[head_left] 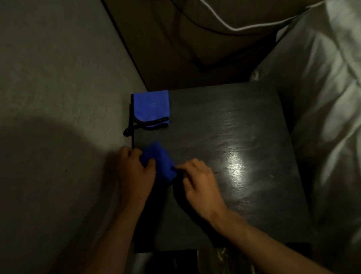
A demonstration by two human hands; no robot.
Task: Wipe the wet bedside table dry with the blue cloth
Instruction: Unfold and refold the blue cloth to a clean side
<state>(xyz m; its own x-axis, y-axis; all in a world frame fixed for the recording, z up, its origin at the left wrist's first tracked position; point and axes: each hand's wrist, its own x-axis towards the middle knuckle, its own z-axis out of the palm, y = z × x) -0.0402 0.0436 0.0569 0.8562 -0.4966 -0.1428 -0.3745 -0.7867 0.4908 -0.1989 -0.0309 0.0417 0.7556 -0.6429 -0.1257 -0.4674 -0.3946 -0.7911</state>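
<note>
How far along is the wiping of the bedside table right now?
Done: nothing I can confirm. The bedside table shows a glossy patch right of the hands, either wetness or glare. In hand: the left hand and right hand both hold a bunched blue cloth near the table's left edge. A folded blue cloth lies at the far left corner. Left: probably most of the top.
</note>
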